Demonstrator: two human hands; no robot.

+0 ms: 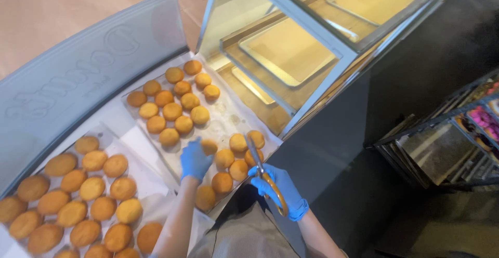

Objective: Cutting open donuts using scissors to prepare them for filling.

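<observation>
A: Round golden pastries [224, 158] lie on the papered tray [228, 120] just under the hands. How far along does the work look?

B: I judge it early to midway. The group at the tray's 6 o'clock end is loose and gappy, while the group [174, 102] at 11 o'clock sits in tidy rows, seemingly untouched.

A: And the hands?

B: The left hand [195, 159], in a blue glove, is curled down on a pastry [209, 146] at its 2 o'clock, fingers closed around it. The right hand [278, 188] grips orange-handled scissors [264, 172], blades pointing to 11 o'clock over the pastries; whether the blades are parted I cannot tell.

A: Farther out?

B: A second tray of pastries [78, 195] lies at 8 o'clock, and a glass display case [291, 50] with empty pans stands at 1 o'clock.
</observation>
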